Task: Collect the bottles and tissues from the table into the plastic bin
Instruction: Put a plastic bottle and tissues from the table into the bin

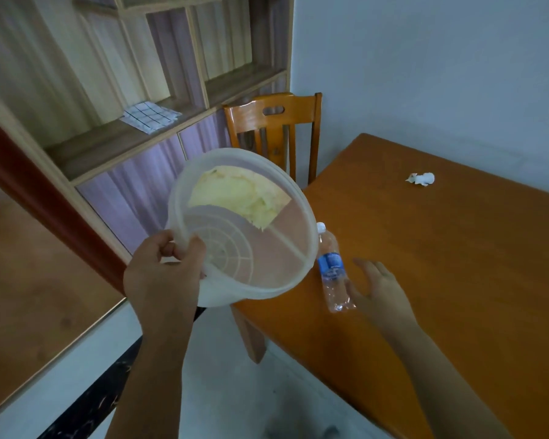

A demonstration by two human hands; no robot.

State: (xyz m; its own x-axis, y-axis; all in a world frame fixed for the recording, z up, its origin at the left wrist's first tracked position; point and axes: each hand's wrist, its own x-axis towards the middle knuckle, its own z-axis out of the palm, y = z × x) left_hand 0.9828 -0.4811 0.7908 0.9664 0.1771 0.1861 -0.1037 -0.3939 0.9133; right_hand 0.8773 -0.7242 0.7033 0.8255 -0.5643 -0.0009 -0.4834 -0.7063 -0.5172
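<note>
My left hand (pixel 164 274) grips the near rim of a translucent white plastic bin (pixel 295 236), held tilted in the air beside the table's left edge. A crumpled yellowish tissue (pixel 235 194) lies inside it. A clear plastic bottle (pixel 332 267) with a white cap and blue label lies on its side on the orange wooden table (pixel 457 264), just right of the bin. My right hand (pixel 381 289) hovers open with fingers spread, right beside the bottle's lower end. A small crumpled white tissue (pixel 422 179) lies farther back on the table.
A wooden chair (pixel 273 131) stands at the table's far-left end. Wooden shelving (pixel 140 99) with a checked cloth on it fills the left. A pale wall runs behind the table, and light floor shows below the bin.
</note>
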